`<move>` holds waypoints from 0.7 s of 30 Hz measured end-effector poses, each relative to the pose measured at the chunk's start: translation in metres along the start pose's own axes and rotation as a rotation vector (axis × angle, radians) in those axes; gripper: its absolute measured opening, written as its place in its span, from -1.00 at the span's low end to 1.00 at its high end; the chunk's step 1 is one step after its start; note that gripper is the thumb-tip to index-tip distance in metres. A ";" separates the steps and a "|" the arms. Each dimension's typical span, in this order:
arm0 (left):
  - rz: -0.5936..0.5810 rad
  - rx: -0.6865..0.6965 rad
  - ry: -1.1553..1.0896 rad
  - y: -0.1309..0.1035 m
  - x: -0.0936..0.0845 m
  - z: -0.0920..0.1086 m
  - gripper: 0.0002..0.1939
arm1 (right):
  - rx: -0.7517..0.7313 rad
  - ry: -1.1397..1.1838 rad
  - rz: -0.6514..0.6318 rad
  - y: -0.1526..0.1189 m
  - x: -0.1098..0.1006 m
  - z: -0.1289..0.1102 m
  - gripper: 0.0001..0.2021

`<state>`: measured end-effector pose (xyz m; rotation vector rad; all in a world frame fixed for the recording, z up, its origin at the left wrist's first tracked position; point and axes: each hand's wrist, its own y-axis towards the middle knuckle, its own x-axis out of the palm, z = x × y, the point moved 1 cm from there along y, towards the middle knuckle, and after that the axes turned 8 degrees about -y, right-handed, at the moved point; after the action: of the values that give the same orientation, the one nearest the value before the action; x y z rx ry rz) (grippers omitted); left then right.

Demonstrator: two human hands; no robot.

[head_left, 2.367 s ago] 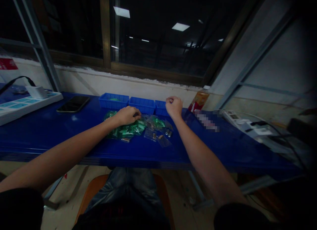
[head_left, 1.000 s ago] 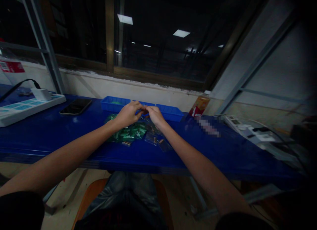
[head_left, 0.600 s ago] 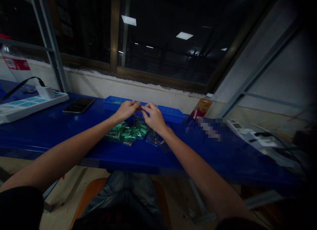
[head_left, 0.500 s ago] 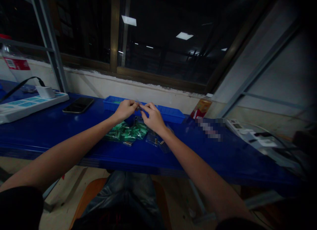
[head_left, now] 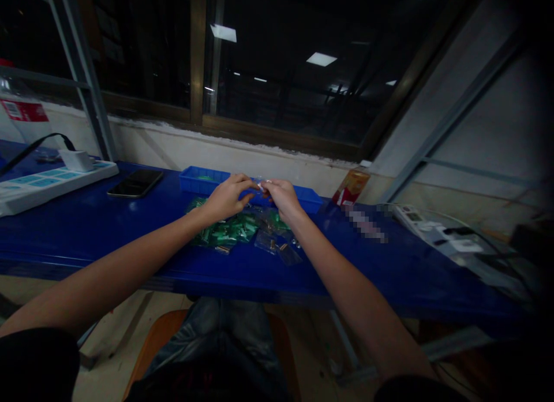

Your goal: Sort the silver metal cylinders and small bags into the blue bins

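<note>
Both hands meet above the pile, in front of the blue trays. My right hand (head_left: 280,197) is closed in a pinch on a small clear plastic bag (head_left: 261,186). Beside it, my left hand (head_left: 229,198) has its fingertips at the bag's left edge, thumb a little apart from the index finger; whether it grips the bag I cannot tell. Below the hands lies a pile of green packets (head_left: 227,231) on the blue table (head_left: 190,269). Clear bags with small brass-coloured pieces (head_left: 283,249) lie to its right. A blue tray (head_left: 199,185) stands behind.
A black phone (head_left: 135,183) and a white power strip (head_left: 56,185) lie at the left, near a bottle with a red label (head_left: 26,110). A red and orange packet (head_left: 351,187) stands at the back right. Another white power strip (head_left: 437,231) is farther right.
Both hands have shifted right. My left thumb has come down and apart, and my right fingers have closed together. More of the clear bags below shows.
</note>
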<state>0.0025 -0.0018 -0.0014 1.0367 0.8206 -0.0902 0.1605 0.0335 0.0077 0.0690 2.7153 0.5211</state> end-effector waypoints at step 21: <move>-0.096 -0.313 -0.117 0.001 -0.002 -0.019 -0.76 | -0.387 -0.781 0.207 0.014 -0.034 0.024 -0.66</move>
<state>-0.0086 0.0130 -0.0039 0.6912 0.7505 -0.0996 0.2002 0.0511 0.0044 0.3689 1.8275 0.8555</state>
